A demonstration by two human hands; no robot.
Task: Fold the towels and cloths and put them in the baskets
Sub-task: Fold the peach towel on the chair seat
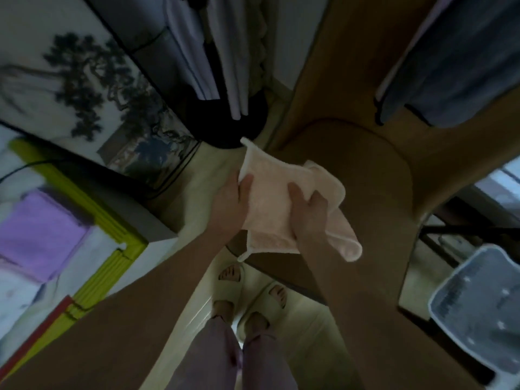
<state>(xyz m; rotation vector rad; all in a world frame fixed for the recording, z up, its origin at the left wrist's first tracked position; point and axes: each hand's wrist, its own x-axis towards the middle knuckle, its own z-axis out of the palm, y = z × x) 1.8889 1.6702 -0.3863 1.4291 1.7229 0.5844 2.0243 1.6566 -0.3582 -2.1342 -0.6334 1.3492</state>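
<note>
Left hand [233, 197] fingers pinch the left edge of the small pale pink terry cloth [270, 192]; right hand [308, 215] fingers curl around its middle. The cloth is held in the air above the brown wooden chair seat [365, 170], partly folded. Risk: the unsupported lower right fold may slip open, because nothing grips it.

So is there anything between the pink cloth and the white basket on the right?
Nothing visible. Both hands, left and right, grip the pink cloth; only bare floor separates it from the white basket.
</note>
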